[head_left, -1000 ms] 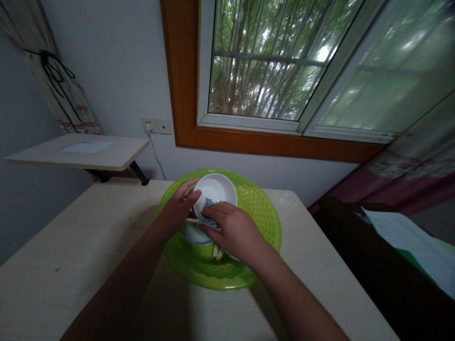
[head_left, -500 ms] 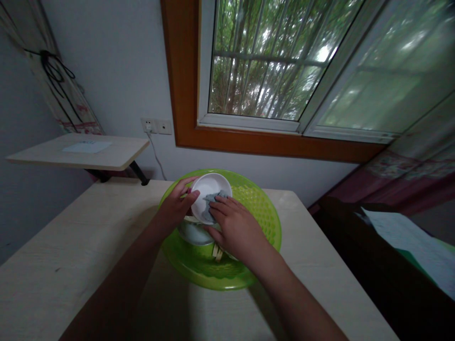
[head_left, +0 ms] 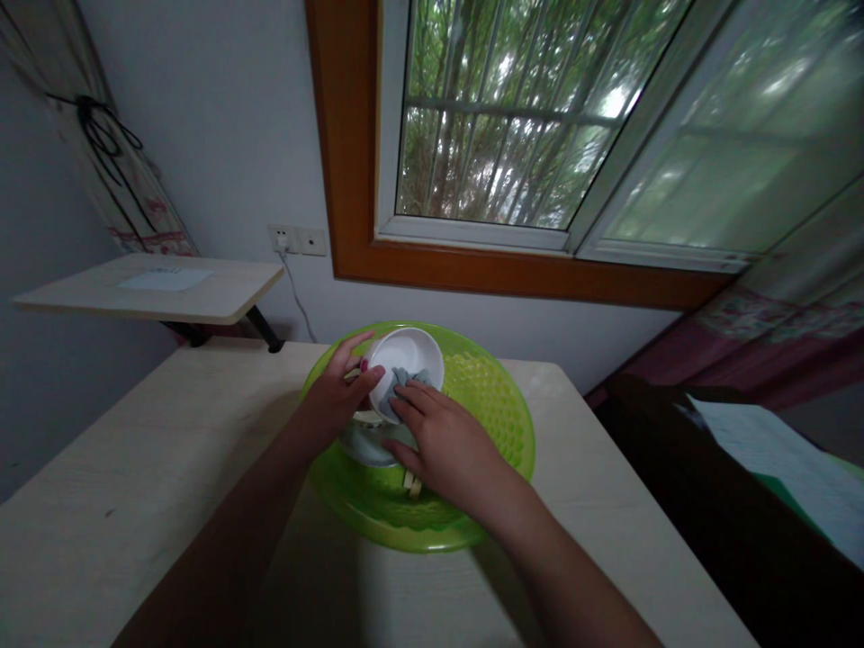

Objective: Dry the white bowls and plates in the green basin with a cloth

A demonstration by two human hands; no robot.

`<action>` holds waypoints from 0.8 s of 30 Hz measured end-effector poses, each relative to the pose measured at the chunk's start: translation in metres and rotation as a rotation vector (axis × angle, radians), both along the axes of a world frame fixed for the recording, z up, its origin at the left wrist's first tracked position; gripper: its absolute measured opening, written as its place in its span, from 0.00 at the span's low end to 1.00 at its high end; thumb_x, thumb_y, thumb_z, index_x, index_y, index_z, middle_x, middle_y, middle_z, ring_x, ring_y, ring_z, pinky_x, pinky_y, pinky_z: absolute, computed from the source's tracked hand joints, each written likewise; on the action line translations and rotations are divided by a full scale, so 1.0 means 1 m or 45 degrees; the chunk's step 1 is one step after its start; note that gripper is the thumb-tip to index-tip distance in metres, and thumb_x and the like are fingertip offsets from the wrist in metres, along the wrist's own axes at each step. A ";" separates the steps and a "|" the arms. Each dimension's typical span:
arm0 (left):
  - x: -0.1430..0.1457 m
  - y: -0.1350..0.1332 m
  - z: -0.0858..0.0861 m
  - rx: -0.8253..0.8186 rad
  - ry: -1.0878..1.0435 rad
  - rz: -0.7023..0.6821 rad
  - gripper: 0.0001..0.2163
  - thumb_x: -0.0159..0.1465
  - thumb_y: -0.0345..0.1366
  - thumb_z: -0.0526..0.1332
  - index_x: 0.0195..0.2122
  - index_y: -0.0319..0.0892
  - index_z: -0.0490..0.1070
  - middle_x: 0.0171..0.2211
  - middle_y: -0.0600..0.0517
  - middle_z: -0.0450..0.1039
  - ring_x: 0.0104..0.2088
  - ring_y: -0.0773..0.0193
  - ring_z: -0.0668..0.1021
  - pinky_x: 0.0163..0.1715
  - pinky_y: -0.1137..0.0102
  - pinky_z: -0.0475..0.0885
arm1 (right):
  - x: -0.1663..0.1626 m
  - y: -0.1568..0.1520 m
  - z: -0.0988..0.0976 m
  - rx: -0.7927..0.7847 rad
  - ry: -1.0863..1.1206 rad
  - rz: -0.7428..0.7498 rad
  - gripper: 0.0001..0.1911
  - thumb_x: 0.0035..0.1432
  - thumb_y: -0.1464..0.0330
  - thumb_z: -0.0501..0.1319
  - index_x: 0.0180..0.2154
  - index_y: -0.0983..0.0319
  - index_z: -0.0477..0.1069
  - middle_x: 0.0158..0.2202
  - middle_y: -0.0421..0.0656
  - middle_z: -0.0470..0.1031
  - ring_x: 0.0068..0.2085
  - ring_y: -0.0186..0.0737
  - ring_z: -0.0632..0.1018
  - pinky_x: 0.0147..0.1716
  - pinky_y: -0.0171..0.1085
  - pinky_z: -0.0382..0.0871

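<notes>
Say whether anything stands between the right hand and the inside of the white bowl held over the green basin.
Yes: a grey cloth lies bunched under the right hand, against the inside of the white bowl. The left hand holds the bowl's left side, and nothing else visible comes between.

Bare forearms forward and convergent, left hand in a curled grip, right hand palm down, thumb apart

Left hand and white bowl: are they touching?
Touching. The head view shows the left hand holding the white bowl, its thumb over the rim.
</notes>
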State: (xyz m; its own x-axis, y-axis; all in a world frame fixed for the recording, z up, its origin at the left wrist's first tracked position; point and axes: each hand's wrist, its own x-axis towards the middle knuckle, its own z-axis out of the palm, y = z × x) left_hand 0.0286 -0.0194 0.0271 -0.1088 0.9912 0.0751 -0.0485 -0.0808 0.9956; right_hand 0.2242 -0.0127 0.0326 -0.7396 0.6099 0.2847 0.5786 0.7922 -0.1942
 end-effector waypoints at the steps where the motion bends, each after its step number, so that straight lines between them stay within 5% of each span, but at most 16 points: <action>1: 0.001 0.000 0.000 -0.011 -0.029 0.012 0.35 0.61 0.48 0.67 0.67 0.49 0.56 0.52 0.44 0.73 0.38 0.60 0.79 0.35 0.65 0.79 | 0.000 0.000 0.002 -0.026 0.023 0.021 0.29 0.63 0.60 0.65 0.61 0.67 0.70 0.62 0.55 0.72 0.64 0.54 0.70 0.66 0.51 0.63; 7: 0.012 -0.004 0.002 -0.072 -0.326 0.025 0.37 0.60 0.43 0.67 0.68 0.52 0.52 0.49 0.47 0.72 0.38 0.62 0.78 0.35 0.66 0.78 | -0.003 0.004 0.006 -0.083 0.241 0.129 0.24 0.65 0.68 0.62 0.61 0.63 0.69 0.62 0.52 0.72 0.63 0.48 0.72 0.64 0.49 0.66; 12: 0.015 0.000 -0.001 -0.122 -0.522 -0.063 0.39 0.54 0.32 0.62 0.68 0.52 0.53 0.48 0.48 0.74 0.33 0.64 0.77 0.28 0.69 0.74 | -0.003 0.009 0.005 0.066 0.128 0.100 0.15 0.66 0.75 0.59 0.52 0.61 0.76 0.53 0.48 0.79 0.54 0.47 0.78 0.56 0.48 0.71; 24: -0.021 -0.002 0.006 -0.189 -0.355 -0.166 0.30 0.58 0.39 0.67 0.62 0.46 0.64 0.41 0.47 0.78 0.30 0.63 0.76 0.27 0.71 0.69 | -0.005 0.007 0.002 0.267 -0.049 0.201 0.09 0.67 0.71 0.62 0.46 0.61 0.79 0.50 0.46 0.81 0.60 0.49 0.75 0.61 0.49 0.69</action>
